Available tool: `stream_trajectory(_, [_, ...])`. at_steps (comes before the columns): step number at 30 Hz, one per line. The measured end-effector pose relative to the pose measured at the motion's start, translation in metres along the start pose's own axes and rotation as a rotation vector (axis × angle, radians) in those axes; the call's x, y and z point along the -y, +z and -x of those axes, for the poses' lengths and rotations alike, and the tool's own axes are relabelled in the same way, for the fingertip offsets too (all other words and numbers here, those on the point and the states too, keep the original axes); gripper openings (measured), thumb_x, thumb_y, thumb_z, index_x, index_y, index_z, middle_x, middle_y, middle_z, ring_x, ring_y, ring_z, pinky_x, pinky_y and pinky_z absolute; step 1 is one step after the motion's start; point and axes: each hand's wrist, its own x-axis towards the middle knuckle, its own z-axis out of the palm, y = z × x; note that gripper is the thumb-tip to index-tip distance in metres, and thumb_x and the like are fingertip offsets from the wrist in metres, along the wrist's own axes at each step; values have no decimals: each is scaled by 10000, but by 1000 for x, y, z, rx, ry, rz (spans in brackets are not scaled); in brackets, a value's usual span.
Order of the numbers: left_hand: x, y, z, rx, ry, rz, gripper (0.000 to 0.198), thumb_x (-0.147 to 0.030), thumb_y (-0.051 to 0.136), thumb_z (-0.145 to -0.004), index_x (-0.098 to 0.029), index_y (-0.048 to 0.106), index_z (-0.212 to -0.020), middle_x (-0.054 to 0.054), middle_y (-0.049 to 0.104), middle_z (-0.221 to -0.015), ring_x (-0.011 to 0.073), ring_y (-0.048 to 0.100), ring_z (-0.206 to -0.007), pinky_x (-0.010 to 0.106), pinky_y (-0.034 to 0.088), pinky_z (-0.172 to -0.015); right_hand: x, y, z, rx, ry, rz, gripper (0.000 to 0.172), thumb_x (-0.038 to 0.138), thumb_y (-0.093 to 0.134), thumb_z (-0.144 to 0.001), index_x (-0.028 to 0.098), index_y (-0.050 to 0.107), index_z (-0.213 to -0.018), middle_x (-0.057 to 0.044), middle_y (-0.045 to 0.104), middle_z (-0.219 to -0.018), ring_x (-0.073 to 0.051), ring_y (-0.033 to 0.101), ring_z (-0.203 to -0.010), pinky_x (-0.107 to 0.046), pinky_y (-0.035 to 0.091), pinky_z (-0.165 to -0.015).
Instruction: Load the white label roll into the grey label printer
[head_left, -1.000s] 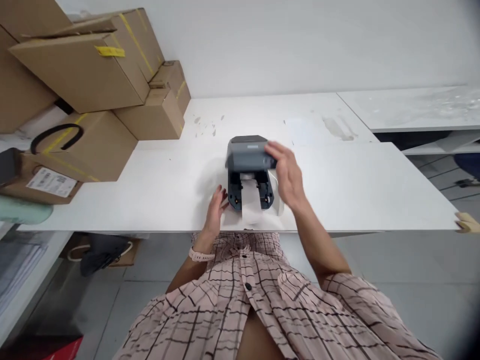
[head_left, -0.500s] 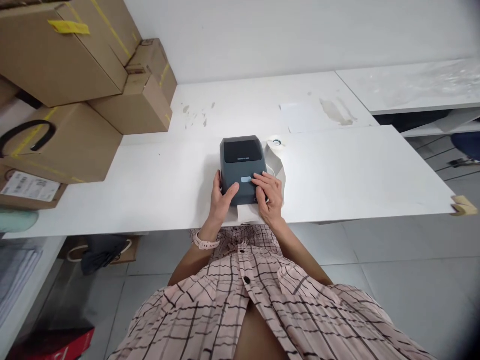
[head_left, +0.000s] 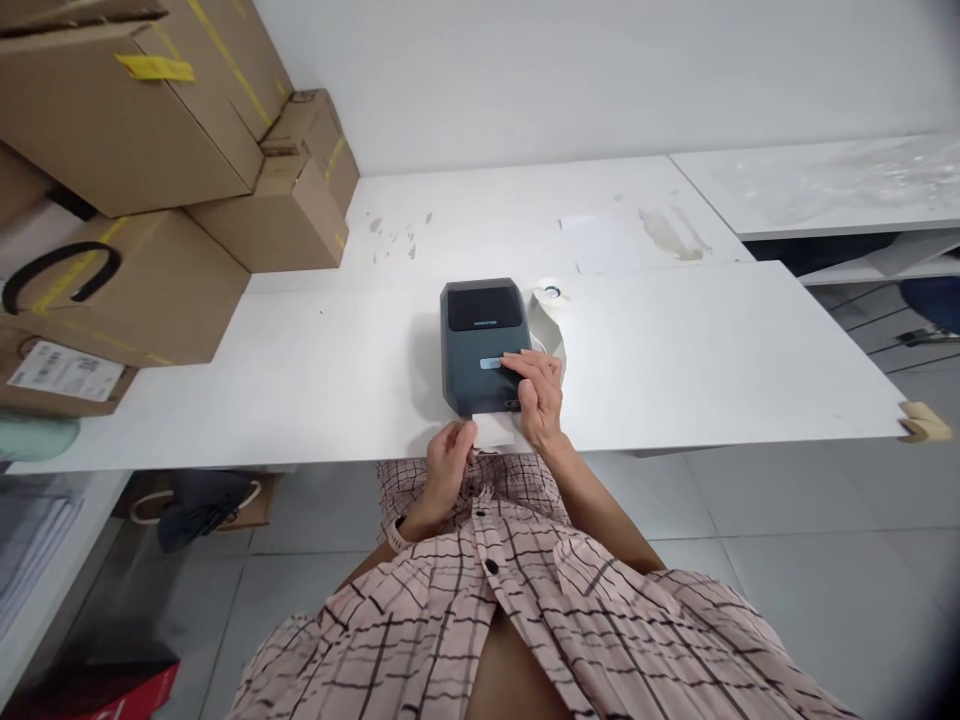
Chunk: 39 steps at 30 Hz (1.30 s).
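A dark grey-blue label printer [head_left: 480,345] stands on the white table near its front edge. A white paper label [head_left: 493,430] sticks out from its front. My left hand [head_left: 448,455] is closed, with thumb and fingers pinching the label's left edge. My right hand [head_left: 538,390] rests on the printer's right front; its fingers lie stretched on the top beside the small light panel, touching its right end. Right behind the printer, a roll of white labels [head_left: 549,292] sits on the table with a strip of backing paper beside the printer.
Stacked cardboard boxes [head_left: 217,185] fill the table's left side, with a black strap [head_left: 60,262] on one. A white sheet [head_left: 592,243] lies toward the back. A tan corner guard [head_left: 926,421] caps the table's right front corner. A wall rises behind.
My left hand has left the printer's left side and come down toward me to the paper label at the front. My right hand stays on the printer, its thumb drawn in slightly.
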Motion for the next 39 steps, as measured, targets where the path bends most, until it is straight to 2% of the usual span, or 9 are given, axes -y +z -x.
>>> stream_trajectory(2, [-9,1,-1,221,-137,89,510,-708,706,-753,-211,612,-680,-2,596,-593,125,515,-500,285,391,-506,0,1,0,-4,-7,18,484,370,262,-1060,350,670,-1320,-47,742,-1265,-296,618,-1285,-561,452,-1124])
stream_trajectory(4, [-19,2,-4,295,-157,141,500,-678,761,-709,-200,622,-664,-6,608,-596,101,481,-472,268,360,-486,1,2,-1,-17,-25,-5,470,368,267,-1064,336,678,-1289,-49,745,-1258,-290,626,-1273,-553,460,-1118])
stream_trajectory(12, [-11,-4,-20,292,2,-69,517,-672,763,-695,-201,595,-566,-23,556,-511,114,484,-482,273,382,-517,18,-9,-7,35,-14,-32,405,378,377,-1039,324,648,-1335,-49,763,-1233,-301,599,-1285,-530,449,-1123])
stream_trajectory(18, [-3,-25,-25,323,20,-94,463,-631,723,-780,-204,627,-628,-11,605,-573,138,544,-552,283,437,-573,38,-18,-14,117,-150,176,435,313,520,-1025,335,518,-1460,-19,795,-1132,-272,633,-1239,-493,301,-1220])
stream_trajectory(22, [-8,-45,-31,64,141,-120,413,-548,673,-876,-202,615,-658,-14,596,-624,131,550,-614,266,456,-618,47,-13,-23,94,-200,276,294,290,557,-1028,272,590,-1320,-12,788,-958,-232,693,-1065,-449,314,-1169])
stream_trajectory(25, [-21,-43,-36,-207,289,-77,342,-537,594,-950,-214,707,-940,51,745,-1002,186,682,-948,294,541,-821,45,-10,-25,71,-209,243,172,285,568,-1029,257,632,-1186,-8,769,-907,-216,707,-1010,-456,333,-1142])
stream_trajectory(29, [-45,-25,-37,-58,357,-13,567,-596,465,-1011,-270,547,-1468,79,507,-1614,262,476,-1490,380,461,-1170,35,-12,-8,46,-21,-23,344,381,529,-1038,298,550,-1371,-71,703,-1316,-267,598,-1319,-516,385,-1177])
stream_trajectory(33, [-61,-17,-36,16,373,2,672,-647,420,-1008,-277,448,-1568,43,404,-1692,265,350,-1580,376,375,-1268,27,-17,11,40,311,-280,619,548,397,-1056,369,239,-1626,-62,271,-1731,-298,299,-1590,-558,380,-1237])
stream_trajectory(39, [-92,-23,-65,-9,536,64,618,-597,423,-1019,-312,430,-1568,28,421,-1683,247,363,-1575,416,322,-1297,17,-37,-40,72,359,-542,770,731,239,-1014,336,129,-1666,-84,373,-1694,-297,336,-1584,-578,290,-1294])
